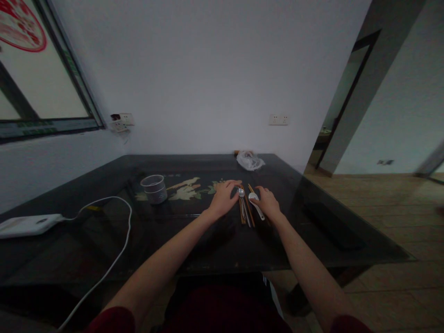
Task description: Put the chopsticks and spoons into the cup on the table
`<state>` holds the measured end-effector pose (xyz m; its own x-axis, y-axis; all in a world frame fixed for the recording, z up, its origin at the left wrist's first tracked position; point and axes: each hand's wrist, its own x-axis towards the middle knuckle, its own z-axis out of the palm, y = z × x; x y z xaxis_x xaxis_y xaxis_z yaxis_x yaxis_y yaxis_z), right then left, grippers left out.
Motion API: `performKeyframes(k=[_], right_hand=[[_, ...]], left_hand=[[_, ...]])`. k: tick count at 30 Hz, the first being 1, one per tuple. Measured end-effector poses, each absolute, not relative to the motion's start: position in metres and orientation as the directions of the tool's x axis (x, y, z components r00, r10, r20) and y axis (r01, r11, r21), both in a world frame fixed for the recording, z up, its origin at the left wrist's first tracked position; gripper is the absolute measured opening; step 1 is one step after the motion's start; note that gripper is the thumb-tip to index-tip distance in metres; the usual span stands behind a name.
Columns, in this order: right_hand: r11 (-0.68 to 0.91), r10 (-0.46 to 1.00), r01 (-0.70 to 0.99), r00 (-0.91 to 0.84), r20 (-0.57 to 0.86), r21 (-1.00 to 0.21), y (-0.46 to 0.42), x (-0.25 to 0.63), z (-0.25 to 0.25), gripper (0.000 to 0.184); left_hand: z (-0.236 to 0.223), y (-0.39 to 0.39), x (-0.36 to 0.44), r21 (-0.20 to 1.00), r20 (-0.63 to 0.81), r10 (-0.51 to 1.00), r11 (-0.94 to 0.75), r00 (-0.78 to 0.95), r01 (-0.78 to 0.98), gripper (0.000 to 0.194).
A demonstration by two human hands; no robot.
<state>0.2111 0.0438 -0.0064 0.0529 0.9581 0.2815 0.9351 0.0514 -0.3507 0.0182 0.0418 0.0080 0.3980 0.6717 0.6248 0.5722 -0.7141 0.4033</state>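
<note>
Between my two hands, chopsticks (249, 206) and spoons lie lengthwise on the dark table. A metal spoon (241, 192) rests among the chopsticks, its bowl toward the far side. My left hand (222, 200) is at the left of this bundle, thumb and fingers apart, fingertips near the metal spoon's bowl. On the right side lies a white soup spoon (259, 212). My right hand (268, 202) arches beside it with fingers apart, the thumb at the edge of its bowl; whether it touches I cannot tell. Another chopstick is partly hidden under this hand.
A clear plastic cup (154, 190) stands on the left of the table (194, 252). Farther left, a white device (30, 225) trails a white cable (129, 226). A crumpled plastic bag (249, 160) sits by the wall, and a dark flat object (333, 225) lies at right.
</note>
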Motion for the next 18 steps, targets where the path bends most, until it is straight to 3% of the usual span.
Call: performKeyframes(k=[6, 9, 11, 15, 18], right_hand=[[0.234, 0.885, 0.877, -0.013, 0.465, -0.419, 0.053, 0.213, -0.01, 0.039], [0.396, 0.812, 0.798, -0.073, 0.579, -0.454, 0.055, 0.207, -0.007, 0.037], [0.489, 0.769, 0.733, -0.106, 0.631, -0.473, 0.052, 0.197, -0.003, 0.035], [0.615, 0.751, 0.57, -0.212, 0.625, -0.545, 0.045, 0.161, 0.012, 0.031], [0.638, 0.77, 0.405, -0.325, 0.549, -0.654, 0.045, 0.119, 0.024, 0.031]], left_hand=[[0.057, 0.035, -0.048, 0.373, 0.792, 0.569, -0.738, 0.22, 0.563, 0.021], [0.062, 0.034, -0.113, 0.393, 0.858, 0.513, -0.658, 0.001, 0.643, 0.018], [0.057, 0.037, -0.159, 0.477, 0.859, 0.462, -0.564, -0.221, 0.674, 0.02], [0.035, 0.057, -0.233, 0.698, 0.707, 0.3, -0.44, -0.64, 0.565, 0.021], [0.015, 0.076, -0.258, 0.854, 0.439, 0.388, -0.461, -0.81, 0.241, 0.021]])
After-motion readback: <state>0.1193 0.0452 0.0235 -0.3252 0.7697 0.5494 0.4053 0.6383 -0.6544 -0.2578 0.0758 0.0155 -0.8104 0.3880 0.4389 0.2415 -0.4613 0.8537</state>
